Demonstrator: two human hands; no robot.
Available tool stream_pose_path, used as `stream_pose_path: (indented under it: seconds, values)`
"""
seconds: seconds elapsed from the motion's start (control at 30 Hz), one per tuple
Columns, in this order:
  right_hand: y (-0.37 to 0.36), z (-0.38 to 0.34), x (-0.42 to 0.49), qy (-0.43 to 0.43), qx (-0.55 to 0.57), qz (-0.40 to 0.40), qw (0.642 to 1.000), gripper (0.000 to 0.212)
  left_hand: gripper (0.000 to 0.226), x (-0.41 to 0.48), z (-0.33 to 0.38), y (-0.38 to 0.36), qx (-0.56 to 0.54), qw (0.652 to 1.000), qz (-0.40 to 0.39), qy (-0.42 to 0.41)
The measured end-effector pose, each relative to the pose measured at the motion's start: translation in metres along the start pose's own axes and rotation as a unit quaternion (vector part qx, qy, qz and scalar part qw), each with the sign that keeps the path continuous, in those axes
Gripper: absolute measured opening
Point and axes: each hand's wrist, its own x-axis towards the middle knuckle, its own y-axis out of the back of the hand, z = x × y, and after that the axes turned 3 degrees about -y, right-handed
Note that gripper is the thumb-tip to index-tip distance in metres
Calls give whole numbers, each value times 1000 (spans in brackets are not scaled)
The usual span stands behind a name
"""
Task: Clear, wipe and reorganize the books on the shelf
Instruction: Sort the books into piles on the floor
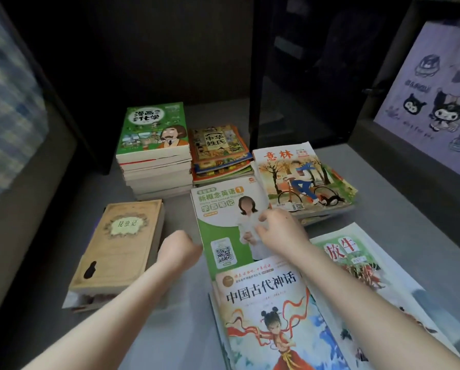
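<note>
Books lie in piles on a grey surface. A green-and-white English book (223,225) lies flat in the middle. My right hand (279,231) rests over its right edge, with bent fingers and thumb gripping that edge. My left hand (179,249) is curled into a fist beside the book's left edge, and nothing shows in it. Nearer me lies a myth book with a red-ribboned figure (274,316), overlapping the green-and-white book's lower end. A tan hardback (119,247) lies to the left.
At the back stand a tall stack topped by a green comic book (154,129), a low pile of colourful picture books (218,145) and a magazine pile (300,177). A thin booklet (357,263) lies at right. A dark cabinet (303,76) stands behind.
</note>
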Motion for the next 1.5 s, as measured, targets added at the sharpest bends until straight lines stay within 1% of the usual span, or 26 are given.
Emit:
stream_pose_path:
  seconds: [0.07, 0.13, 0.17, 0.23, 0.27, 0.33, 0.4, 0.47, 0.53, 0.6, 0.67, 0.73, 0.83, 0.9, 0.97, 1.0, 1.07, 1.1, 1.17, 1.2, 1.23, 1.27, 1.33, 1.37, 1.43, 1.5]
  values:
    - [-12, -5, 11, 1, -28, -45, 999, 30, 36, 9, -2, -15, -145, 986, -20, 83]
    - [-27, -8, 20, -9, -73, -105, 992, 25, 28, 17, -2, -35, -300, 941, -35, 154]
    - [-36, -7, 24, -14, -98, -143, 985, 26, 25, 23, -2, -46, -355, 917, -38, 176]
    - [-51, -2, 31, -26, -128, -228, 965, 44, 15, 30, 4, -62, -426, 880, -49, 206]
    - [-57, 0, 33, -30, -130, -262, 956, 55, 9, 32, 8, -68, -444, 868, -55, 216]
    - [-61, 3, 34, -28, -134, -286, 948, 63, 14, 35, 15, -73, -445, 867, -52, 220]
    - [-65, 7, 34, -26, -134, -286, 948, 64, 14, 39, 17, -75, -436, 871, -57, 217]
    - [-68, 7, 34, -23, -132, -278, 951, 63, 9, 40, 16, -71, -446, 864, -81, 219]
    - [-71, 4, 33, -19, -142, -277, 950, 61, 19, 43, 10, -73, -452, 858, -87, 229]
    - [-74, 0, 30, -14, -154, -269, 951, 56, 20, 40, 7, -74, -454, 856, -88, 230]
    - [-74, -2, 25, -13, -160, -241, 957, 49, 24, 38, 6, -75, -478, 839, -109, 234]
    - [-70, -2, 18, -10, -149, -207, 967, 46, 24, 37, 8, -72, -502, 828, -121, 217]
    - [-65, -8, 8, -4, -112, -187, 976, 47, 24, 37, 13, -66, -511, 834, -82, 192]
    - [-63, -11, 3, 0, -54, -165, 985, 49, 17, 39, 19, -58, -512, 837, -24, 190]
    - [-55, -14, 0, 8, 23, -116, 993, 50, 13, 43, 27, -42, -516, 837, 17, 181]
    - [-48, -15, -3, 16, 64, -94, 993, 53, 15, 45, 30, -31, -517, 838, 21, 173]
    - [-30, -18, -11, 49, 140, -80, 986, 62, 24, 45, 33, -11, -531, 832, -3, 164]
    - [-20, -21, -18, 80, 146, -83, 983, 68, 28, 40, 35, -1, -543, 824, -20, 162]
    - [-10, -28, -28, 147, 42, -80, 985, 84, 31, 28, 38, 16, -550, 819, -43, 158]
    - [-9, -30, -32, 169, -27, -55, 984, 88, 35, 21, 40, 23, -551, 820, -39, 149]
    - [-12, -31, -34, 176, -81, -9, 981, 86, 38, 14, 42, 29, -556, 819, -32, 135]
    - [-14, -33, -34, 177, -104, 52, 977, 79, 39, 5, 43, 36, -563, 817, -16, 121]
    - [-19, -35, -32, 190, -62, 161, 966, 65, 36, -12, 44, 51, -568, 817, 22, 93]
    - [-19, -38, -33, 208, -19, 195, 958, 60, 33, -20, 44, 59, -570, 816, 41, 83]
    - [-17, -49, -36, 261, 56, 243, 933, 55, 28, -36, 39, 79, -583, 806, 76, 65]
    - [-15, -63, -42, 306, 92, 286, 903, 53, 28, -51, 32, 95, -588, 802, 95, 43]
